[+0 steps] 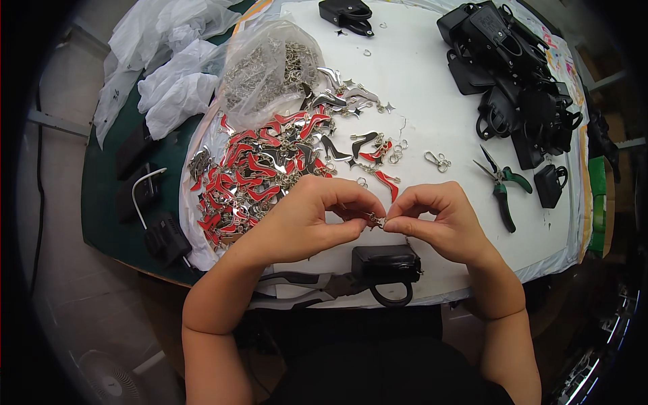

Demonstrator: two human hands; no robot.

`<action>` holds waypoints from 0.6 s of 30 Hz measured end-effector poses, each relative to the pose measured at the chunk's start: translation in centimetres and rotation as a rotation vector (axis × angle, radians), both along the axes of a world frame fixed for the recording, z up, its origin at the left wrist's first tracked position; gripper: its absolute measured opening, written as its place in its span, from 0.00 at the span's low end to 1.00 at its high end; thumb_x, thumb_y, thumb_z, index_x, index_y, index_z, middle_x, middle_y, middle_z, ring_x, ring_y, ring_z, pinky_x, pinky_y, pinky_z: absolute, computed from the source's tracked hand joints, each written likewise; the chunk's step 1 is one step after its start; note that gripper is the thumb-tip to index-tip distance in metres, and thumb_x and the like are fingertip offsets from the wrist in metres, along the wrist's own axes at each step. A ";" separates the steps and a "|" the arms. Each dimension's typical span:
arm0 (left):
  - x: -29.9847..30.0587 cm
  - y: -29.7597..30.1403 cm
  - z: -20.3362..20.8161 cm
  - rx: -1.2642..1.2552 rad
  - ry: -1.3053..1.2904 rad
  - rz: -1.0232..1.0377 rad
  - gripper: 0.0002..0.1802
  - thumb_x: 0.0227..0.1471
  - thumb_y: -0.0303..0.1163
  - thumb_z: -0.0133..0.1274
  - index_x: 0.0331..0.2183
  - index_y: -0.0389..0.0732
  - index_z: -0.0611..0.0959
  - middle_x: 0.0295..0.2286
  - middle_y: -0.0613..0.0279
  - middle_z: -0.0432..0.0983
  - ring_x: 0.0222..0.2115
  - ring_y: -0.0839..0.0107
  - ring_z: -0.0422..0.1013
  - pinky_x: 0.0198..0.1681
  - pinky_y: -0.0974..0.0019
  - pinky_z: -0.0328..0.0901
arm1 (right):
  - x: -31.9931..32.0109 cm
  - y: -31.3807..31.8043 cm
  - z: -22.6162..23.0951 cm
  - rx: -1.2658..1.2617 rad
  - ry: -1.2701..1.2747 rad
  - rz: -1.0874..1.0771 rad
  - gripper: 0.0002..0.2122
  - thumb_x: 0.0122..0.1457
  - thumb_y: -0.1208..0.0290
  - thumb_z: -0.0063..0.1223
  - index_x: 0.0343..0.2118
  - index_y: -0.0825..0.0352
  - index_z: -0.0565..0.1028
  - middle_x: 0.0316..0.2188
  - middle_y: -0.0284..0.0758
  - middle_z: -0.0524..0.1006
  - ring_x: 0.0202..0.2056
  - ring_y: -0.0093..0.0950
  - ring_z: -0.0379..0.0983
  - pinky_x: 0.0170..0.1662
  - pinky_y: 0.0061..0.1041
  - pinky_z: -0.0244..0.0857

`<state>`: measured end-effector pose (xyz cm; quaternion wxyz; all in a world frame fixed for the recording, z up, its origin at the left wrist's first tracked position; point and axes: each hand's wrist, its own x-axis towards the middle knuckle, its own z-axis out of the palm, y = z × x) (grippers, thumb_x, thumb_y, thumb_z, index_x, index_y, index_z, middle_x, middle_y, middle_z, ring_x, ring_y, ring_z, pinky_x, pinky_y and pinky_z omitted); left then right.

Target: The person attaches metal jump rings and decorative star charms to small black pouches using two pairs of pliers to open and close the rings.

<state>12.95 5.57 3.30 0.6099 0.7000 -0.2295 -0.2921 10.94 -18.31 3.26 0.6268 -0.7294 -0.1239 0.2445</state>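
Note:
My left hand [324,217] and my right hand [437,219] meet above the white work surface, thumbs and forefingers pinched. Between their fingertips is a small silver metal piece [375,220], partly covered, whose exact kind is too small to make out. Just beyond the fingers lies a red high-heel shoe charm [387,182]. To the left spreads a heap of red, black and silver shoe charms [260,165] with metal rings. Close below my hands sit a miniature black handbag [386,264] with a loop handle and large grey-black pliers [317,287].
Needle-nose pliers [501,185] with green-and-black handles lie at the right, near another mini bag [550,185]. Black mini bags [496,47] are piled at the far right. A clear plastic bag of metal chains [273,71] stands behind the charms. Crumpled white bags [179,101] lie far left.

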 end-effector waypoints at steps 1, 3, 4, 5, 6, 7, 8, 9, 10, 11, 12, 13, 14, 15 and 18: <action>-0.1 -0.1 0.0 -0.016 0.040 0.017 0.10 0.50 0.20 0.59 0.38 0.33 0.85 0.33 0.63 0.81 0.35 0.77 0.75 0.41 0.72 0.69 | 0.0 0.0 -0.2 0.015 -0.088 -0.021 0.06 0.57 0.74 0.64 0.31 0.71 0.80 0.25 0.30 0.79 0.27 0.15 0.73 0.32 0.16 0.67; -0.2 -0.3 0.1 -0.030 0.080 0.037 0.10 0.51 0.21 0.59 0.38 0.34 0.85 0.33 0.63 0.80 0.36 0.78 0.74 0.41 0.72 0.69 | -0.1 0.1 -0.4 0.031 -0.176 -0.040 0.05 0.57 0.74 0.63 0.31 0.71 0.79 0.25 0.31 0.79 0.27 0.16 0.73 0.33 0.17 0.67; -0.2 -0.3 0.3 -0.012 0.082 0.012 0.09 0.51 0.22 0.60 0.38 0.34 0.85 0.33 0.64 0.80 0.36 0.78 0.74 0.41 0.72 0.69 | -0.1 0.2 -0.5 0.079 -0.208 -0.065 0.05 0.57 0.75 0.62 0.31 0.71 0.79 0.26 0.31 0.79 0.29 0.17 0.74 0.35 0.18 0.68; -0.2 -0.3 0.4 0.007 0.085 -0.012 0.09 0.52 0.23 0.61 0.38 0.34 0.84 0.33 0.64 0.80 0.37 0.78 0.74 0.42 0.72 0.69 | -0.1 0.3 -0.6 0.127 -0.239 -0.090 0.04 0.58 0.76 0.61 0.31 0.71 0.78 0.28 0.32 0.78 0.30 0.18 0.74 0.37 0.19 0.68; -0.1 -0.2 0.3 0.006 0.085 -0.014 0.09 0.52 0.23 0.61 0.38 0.34 0.84 0.33 0.64 0.80 0.37 0.78 0.74 0.42 0.72 0.69 | -0.2 0.4 -0.5 0.126 -0.240 -0.091 0.04 0.58 0.76 0.61 0.31 0.71 0.78 0.28 0.32 0.78 0.30 0.18 0.74 0.37 0.19 0.68; 0.2 0.0 0.1 -0.012 0.127 -0.041 0.08 0.52 0.23 0.61 0.37 0.35 0.84 0.33 0.64 0.80 0.37 0.78 0.74 0.42 0.72 0.69 | -0.4 0.5 -0.5 0.159 -0.204 -0.105 0.04 0.58 0.77 0.60 0.32 0.71 0.77 0.29 0.32 0.77 0.32 0.18 0.73 0.39 0.19 0.67; 0.3 0.1 0.0 -0.030 0.170 -0.067 0.08 0.52 0.23 0.62 0.37 0.35 0.84 0.33 0.64 0.80 0.37 0.78 0.73 0.42 0.72 0.69 | -0.5 0.6 -0.5 0.193 -0.169 -0.118 0.03 0.58 0.78 0.59 0.33 0.71 0.76 0.31 0.31 0.76 0.35 0.18 0.73 0.42 0.20 0.67; 0.1 0.0 -0.3 -0.030 0.170 -0.067 0.08 0.52 0.23 0.62 0.37 0.35 0.84 0.33 0.64 0.80 0.37 0.78 0.73 0.42 0.72 0.69 | -0.6 0.7 -0.5 0.193 -0.169 -0.118 0.03 0.58 0.78 0.59 0.33 0.71 0.76 0.31 0.31 0.76 0.35 0.18 0.73 0.42 0.20 0.67; -0.2 -0.2 -0.6 -0.121 0.183 0.005 0.08 0.52 0.22 0.62 0.36 0.34 0.84 0.33 0.63 0.80 0.37 0.77 0.74 0.42 0.72 0.69 | -0.6 0.7 -0.6 0.256 -0.102 -0.144 0.03 0.59 0.78 0.58 0.34 0.70 0.75 0.32 0.31 0.76 0.36 0.18 0.72 0.44 0.20 0.66; -0.4 -0.3 -0.7 -0.211 0.196 0.077 0.07 0.52 0.22 0.61 0.36 0.33 0.84 0.33 0.62 0.80 0.36 0.76 0.75 0.42 0.72 0.70 | -0.7 0.8 -0.7 0.318 -0.034 -0.170 0.04 0.60 0.78 0.58 0.35 0.70 0.75 0.33 0.30 0.76 0.37 0.18 0.72 0.45 0.21 0.66; -0.4 -0.3 -0.5 -0.212 0.197 0.076 0.07 0.52 0.22 0.61 0.36 0.33 0.84 0.33 0.62 0.80 0.36 0.76 0.75 0.42 0.72 0.70 | -0.7 0.8 -0.9 0.317 -0.033 -0.170 0.04 0.60 0.78 0.58 0.35 0.70 0.75 0.33 0.30 0.76 0.37 0.18 0.72 0.45 0.21 0.66; -0.4 -0.2 -0.1 -0.170 0.277 0.093 0.07 0.52 0.22 0.62 0.35 0.32 0.84 0.32 0.61 0.81 0.36 0.74 0.77 0.41 0.72 0.71 | -0.7 0.8 -1.1 0.370 0.021 -0.180 0.03 0.61 0.78 0.57 0.35 0.70 0.74 0.34 0.30 0.75 0.38 0.19 0.72 0.46 0.22 0.66; -0.4 -0.2 0.3 -0.127 0.357 0.110 0.07 0.52 0.21 0.62 0.35 0.31 0.84 0.32 0.60 0.81 0.36 0.73 0.78 0.40 0.72 0.72 | -0.7 0.8 -1.4 0.423 0.076 -0.188 0.03 0.61 0.78 0.56 0.36 0.69 0.74 0.35 0.30 0.75 0.39 0.19 0.71 0.47 0.23 0.65; -0.3 -0.1 0.8 -0.129 0.354 0.107 0.07 0.52 0.21 0.62 0.35 0.31 0.84 0.32 0.60 0.81 0.36 0.73 0.78 0.40 0.72 0.72 | -0.7 0.9 -1.6 0.421 0.073 -0.190 0.03 0.61 0.78 0.56 0.36 0.69 0.74 0.35 0.30 0.75 0.39 0.19 0.71 0.47 0.23 0.65; -0.4 -0.1 1.4 -0.046 0.368 0.060 0.07 0.51 0.22 0.62 0.34 0.30 0.83 0.32 0.57 0.82 0.35 0.71 0.79 0.39 0.71 0.73 | -0.8 1.4 -1.8 0.503 -0.005 -0.185 0.02 0.62 0.78 0.55 0.36 0.68 0.73 0.39 0.33 0.76 0.41 0.21 0.71 0.49 0.26 0.65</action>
